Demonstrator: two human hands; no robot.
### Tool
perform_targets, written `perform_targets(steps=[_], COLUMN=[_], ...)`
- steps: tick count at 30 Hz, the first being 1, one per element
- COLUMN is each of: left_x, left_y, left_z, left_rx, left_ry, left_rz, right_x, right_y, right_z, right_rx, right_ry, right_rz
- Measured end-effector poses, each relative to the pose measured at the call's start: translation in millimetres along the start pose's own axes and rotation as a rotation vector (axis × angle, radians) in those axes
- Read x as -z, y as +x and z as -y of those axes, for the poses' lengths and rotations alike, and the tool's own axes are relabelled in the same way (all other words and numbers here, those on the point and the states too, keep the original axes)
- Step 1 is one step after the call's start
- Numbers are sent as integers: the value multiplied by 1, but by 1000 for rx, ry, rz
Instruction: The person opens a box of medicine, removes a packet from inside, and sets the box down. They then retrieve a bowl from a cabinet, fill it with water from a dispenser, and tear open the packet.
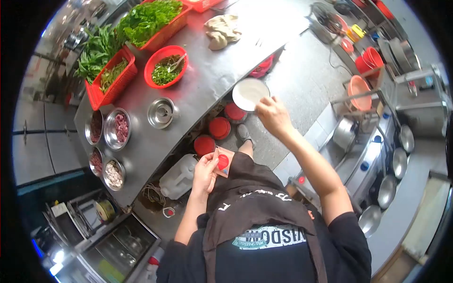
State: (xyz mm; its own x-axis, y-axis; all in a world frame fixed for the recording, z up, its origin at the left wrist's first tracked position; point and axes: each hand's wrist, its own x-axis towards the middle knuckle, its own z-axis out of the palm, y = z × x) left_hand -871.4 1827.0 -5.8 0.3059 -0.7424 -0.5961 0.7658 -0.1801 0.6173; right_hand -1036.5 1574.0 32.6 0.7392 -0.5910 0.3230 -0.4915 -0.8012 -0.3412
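Observation:
My right hand (274,116) grips a round white plate (249,93) by its near rim, out past the table's edge above the floor. Between the thumb and fingers of my left hand (205,173) is a small pink packet with a red round print (223,163), close in front of my dark apron (255,203). Some of my left fingers are hidden behind the packet. Red-lidded tubs (219,128) stand on the floor below the two hands.
On the steel table (141,146) are metal bowls of cut meat (118,128), a metal bowl with a ladle (161,113), a red bowl of chopped greens (166,70), baskets of leafy vegetables (111,82) and a cloth (222,31). Several woks (387,191) line the right side.

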Motion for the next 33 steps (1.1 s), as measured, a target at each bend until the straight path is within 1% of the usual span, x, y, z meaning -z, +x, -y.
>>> perform_targets(steps=[4, 5, 6, 10, 12, 15, 18, 20, 22, 23, 24, 26, 29, 30, 31, 33], left_x=[-41, -57, -71, -109, -134, -156, -168, -174, -179, -183, -188, -191, -193, -194, -196, -217], left_y=[70, 83, 98, 148, 164, 190, 208, 212, 219, 223, 224, 224, 224, 227, 232, 242], left_z=[-20, -28, -36, -72, -92, -105, -104, -93, -83, -74, -68, -60, -64, -67, -68, -77], left_rx=[-13, -21, -66, -76, -85, -162, -177, -174, -176, -177, -166, -143, -105, -100, -135, -173], left_ry=[-101, -134, -154, -79, -36, 61, 106, 44, 8, -57, -102, -194, -179, -182, -91, 41], left_rz=[-5, -72, -92, -60, -99, -131, -143, -184, -202, -267, -273, -296, -259, -248, -270, -233], right_x=[-42, -50, -57, -79, -84, -51, -24, -25, -49, -66, -66, -78, -86, -82, -70, -38], right_y=[94, 110, 131, 159, 170, 182, 183, 193, 210, 214, 225, 233, 227, 223, 217, 198], right_z=[-62, -71, -84, -117, -131, -124, -140, -158, -186, -194, -189, -186, -188, -190, -195, -210], right_rx=[64, 62, 87, 93, 88, 7, -23, -276, -546, -583, -677, -488, -527, -626, -730, -947], right_ry=[-17, -20, -42, -49, -17, 115, 220, 334, 470, 612, 672, 571, 626, 726, 825, 1018], right_rz=[-49, -38, -32, 26, 46, 122, 177, 278, 386, 395, 495, 508, 547, 574, 597, 614])
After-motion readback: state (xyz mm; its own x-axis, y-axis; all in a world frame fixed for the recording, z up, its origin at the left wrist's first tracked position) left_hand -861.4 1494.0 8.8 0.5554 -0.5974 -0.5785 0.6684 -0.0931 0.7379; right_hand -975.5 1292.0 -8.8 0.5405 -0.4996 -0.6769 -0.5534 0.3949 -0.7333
